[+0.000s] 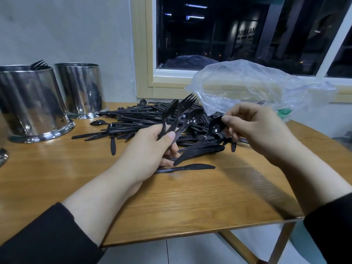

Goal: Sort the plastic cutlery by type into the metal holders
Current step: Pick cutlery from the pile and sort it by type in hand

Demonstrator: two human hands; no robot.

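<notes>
Nearest, a lone knife (187, 168) lies on the wooden table (76, 180). Above it the left hand (150, 149) grips several forks and spoons (182, 115), while the right hand (255, 128) pinches one spoon (216, 126) by its bowl. Behind lies the cutlery pile (144, 121); two metal holders (32, 103) stand far left.

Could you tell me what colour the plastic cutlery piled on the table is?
Black, seen in the head view: cutlery pile.
</notes>
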